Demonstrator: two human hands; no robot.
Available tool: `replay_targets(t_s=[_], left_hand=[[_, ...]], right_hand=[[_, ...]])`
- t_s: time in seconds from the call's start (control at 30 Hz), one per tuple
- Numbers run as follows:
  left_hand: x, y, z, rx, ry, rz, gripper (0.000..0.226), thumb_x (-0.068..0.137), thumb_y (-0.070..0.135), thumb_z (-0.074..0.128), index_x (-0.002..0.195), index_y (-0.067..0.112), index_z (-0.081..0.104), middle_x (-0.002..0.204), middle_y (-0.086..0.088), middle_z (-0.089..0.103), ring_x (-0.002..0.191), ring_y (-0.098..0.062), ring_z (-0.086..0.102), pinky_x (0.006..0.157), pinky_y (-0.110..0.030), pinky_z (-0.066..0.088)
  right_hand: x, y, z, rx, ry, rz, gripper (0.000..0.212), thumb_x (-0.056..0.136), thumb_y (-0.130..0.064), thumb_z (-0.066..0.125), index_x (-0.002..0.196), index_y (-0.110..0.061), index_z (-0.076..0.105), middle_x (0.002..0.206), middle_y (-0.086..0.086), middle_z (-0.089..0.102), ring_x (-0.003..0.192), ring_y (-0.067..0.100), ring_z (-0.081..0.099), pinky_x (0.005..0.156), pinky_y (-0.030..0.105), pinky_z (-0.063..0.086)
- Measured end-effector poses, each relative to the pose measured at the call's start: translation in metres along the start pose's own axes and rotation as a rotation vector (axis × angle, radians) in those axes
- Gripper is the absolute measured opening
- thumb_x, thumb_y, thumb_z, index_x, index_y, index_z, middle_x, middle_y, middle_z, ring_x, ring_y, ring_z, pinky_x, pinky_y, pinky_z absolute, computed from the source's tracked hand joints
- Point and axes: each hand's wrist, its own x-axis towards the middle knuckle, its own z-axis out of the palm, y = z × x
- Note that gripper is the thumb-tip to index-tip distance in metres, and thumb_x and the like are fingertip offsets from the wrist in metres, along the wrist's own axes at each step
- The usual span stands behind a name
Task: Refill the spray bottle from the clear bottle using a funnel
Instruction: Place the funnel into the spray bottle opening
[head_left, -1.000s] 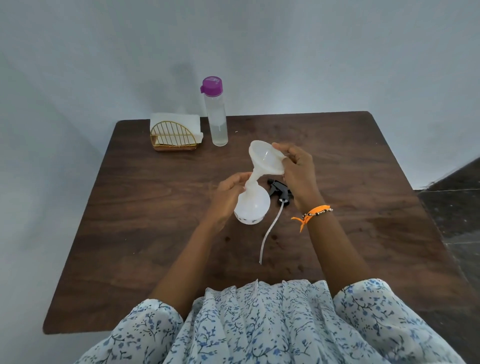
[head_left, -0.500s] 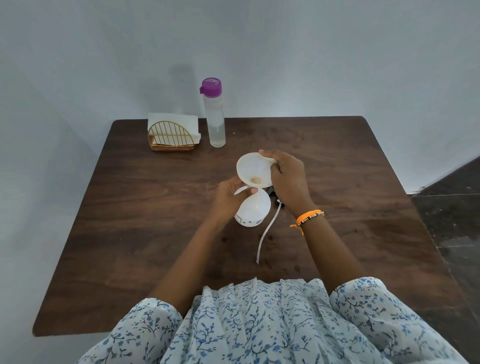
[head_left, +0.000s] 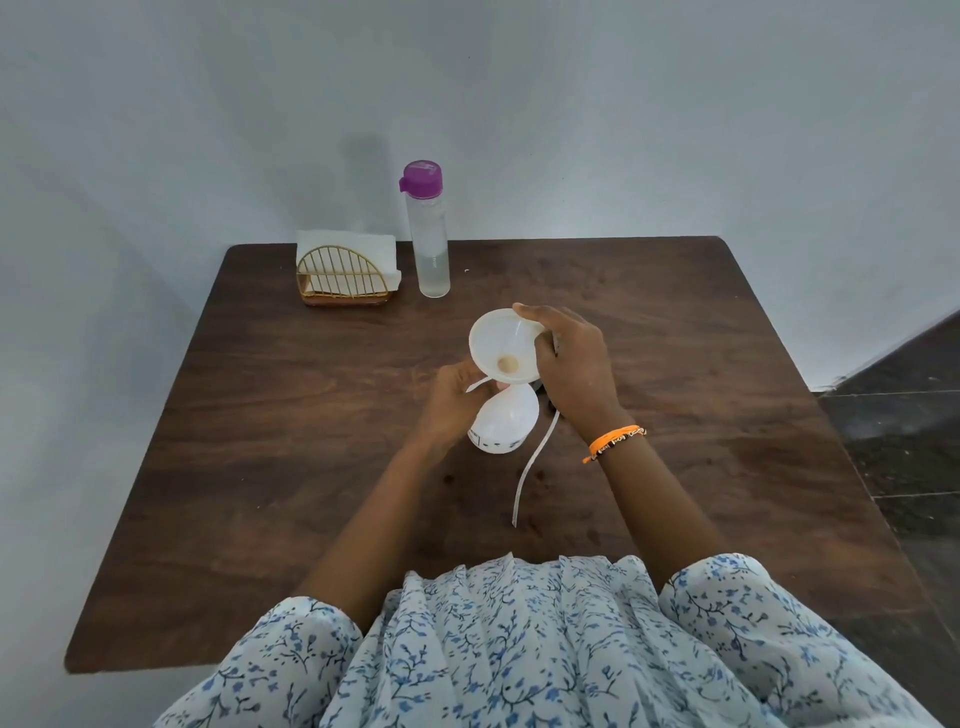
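Dark wooden desk (head_left: 260, 467) carries everything: nearest, the left hand (head_left: 451, 397) grips the white spray bottle (head_left: 503, 422), its fingers curled round the neck. Just behind, the right hand (head_left: 574, 364) holds the funnel (head_left: 503, 346) by its rim above that neck, and the capped clear bottle (head_left: 431, 244) stands upright at the far edge.

Bystanders on a dark wooden table (head_left: 291, 467)

A gold wire napkin holder (head_left: 340, 278) with white paper napkins (head_left: 358, 244) stands at the table's far left edge, close to the pale wall (head_left: 571, 104). Dark floor tiles (head_left: 904, 441) show to the right of the table.
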Motion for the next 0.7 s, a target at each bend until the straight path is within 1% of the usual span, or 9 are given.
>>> replay_targets(t_s=[0.07, 0.17, 0.2, 0.27, 0.37, 0.47, 0.53, 0.6, 0.7], left_hand=[[-0.0014, 0.0002, 0.0009, 0.020, 0.001, -0.007, 0.027, 0.089, 0.010, 0.064, 0.116, 0.010, 0.066, 0.115, -0.005, 0.069, 0.107, -0.017, 0.064, 0.086, -0.026, 0.056], [-0.0026, 0.0014, 0.0038, -0.002, 0.009, -0.053, 0.019, 0.090, 0.006, 0.061, 0.108, 0.008, 0.065, 0.110, -0.001, 0.067, 0.106, -0.018, 0.063, 0.073, -0.010, 0.052], [-0.0028, 0.0024, 0.0040, -0.011, 0.014, -0.070, 0.017, 0.090, 0.004, 0.060, 0.107, 0.007, 0.064, 0.108, -0.002, 0.066, 0.108, -0.020, 0.062, 0.070, -0.008, 0.051], [-0.0029, 0.0036, 0.0028, -0.028, 0.011, -0.063, 0.022, 0.090, 0.003, 0.060, 0.111, 0.006, 0.062, 0.112, -0.003, 0.065, 0.112, -0.021, 0.060, 0.076, -0.012, 0.051], [-0.0050, 0.0069, -0.0008, -0.043, -0.009, -0.033, 0.033, 0.090, 0.002, 0.058, 0.123, 0.006, 0.059, 0.122, -0.006, 0.063, 0.115, -0.020, 0.058, 0.092, -0.030, 0.050], [-0.0034, 0.0048, -0.0033, -0.032, 0.013, -0.033, 0.035, 0.090, 0.002, 0.058, 0.125, 0.008, 0.058, 0.125, -0.007, 0.063, 0.117, -0.022, 0.058, 0.095, -0.038, 0.050], [-0.0027, 0.0057, -0.0035, -0.041, 0.024, -0.040, 0.035, 0.091, 0.004, 0.058, 0.126, 0.010, 0.059, 0.125, -0.006, 0.064, 0.116, -0.022, 0.059, 0.095, -0.040, 0.051], [-0.0022, 0.0071, -0.0034, -0.041, 0.037, -0.051, 0.034, 0.092, 0.005, 0.058, 0.125, 0.012, 0.059, 0.122, -0.003, 0.065, 0.113, -0.019, 0.061, 0.093, -0.035, 0.053], [-0.0014, 0.0087, -0.0014, -0.046, 0.064, -0.067, 0.033, 0.091, 0.008, 0.060, 0.123, 0.017, 0.061, 0.120, 0.000, 0.066, 0.112, -0.018, 0.062, 0.091, -0.034, 0.054]], right_hand=[[-0.0012, 0.0004, 0.0000, 0.000, -0.003, -0.002, 0.043, 0.088, 0.001, 0.043, 0.119, -0.019, 0.063, 0.116, 0.005, 0.064, 0.104, 0.019, 0.056, 0.082, 0.029, 0.049], [-0.0024, 0.0010, 0.0002, -0.016, -0.012, -0.019, 0.043, 0.089, 0.000, 0.041, 0.121, -0.020, 0.062, 0.114, 0.005, 0.064, 0.103, 0.020, 0.054, 0.081, 0.027, 0.046], [-0.0026, 0.0013, -0.0001, -0.028, -0.020, -0.025, 0.042, 0.090, -0.001, 0.041, 0.122, -0.020, 0.061, 0.111, 0.005, 0.064, 0.102, 0.021, 0.052, 0.079, 0.025, 0.043], [-0.0021, 0.0024, -0.0005, -0.027, -0.032, -0.022, 0.040, 0.092, -0.003, 0.041, 0.124, -0.019, 0.060, 0.106, 0.006, 0.062, 0.100, 0.020, 0.049, 0.077, 0.022, 0.037], [-0.0011, 0.0038, -0.0017, 0.014, -0.031, -0.005, 0.040, 0.092, -0.003, 0.040, 0.123, -0.018, 0.060, 0.102, 0.005, 0.060, 0.099, 0.021, 0.050, 0.078, 0.024, 0.038], [-0.0006, 0.0039, -0.0030, 0.046, -0.034, 0.017, 0.039, 0.093, -0.003, 0.040, 0.123, -0.017, 0.060, 0.100, 0.002, 0.057, 0.099, 0.022, 0.051, 0.081, 0.027, 0.042], [-0.0004, 0.0036, -0.0040, 0.077, -0.029, 0.029, 0.038, 0.093, -0.004, 0.041, 0.124, -0.016, 0.059, 0.102, 0.002, 0.057, 0.101, 0.023, 0.052, 0.085, 0.031, 0.044], [0.0001, 0.0041, -0.0047, 0.080, -0.025, 0.021, 0.035, 0.095, -0.007, 0.042, 0.125, -0.016, 0.058, 0.108, 0.006, 0.059, 0.103, 0.024, 0.053, 0.089, 0.036, 0.046], [0.0006, 0.0059, -0.0052, 0.046, -0.041, -0.016, 0.035, 0.095, -0.017, 0.041, 0.126, -0.017, 0.057, 0.110, 0.005, 0.059, 0.103, 0.020, 0.052, 0.089, 0.035, 0.046]])
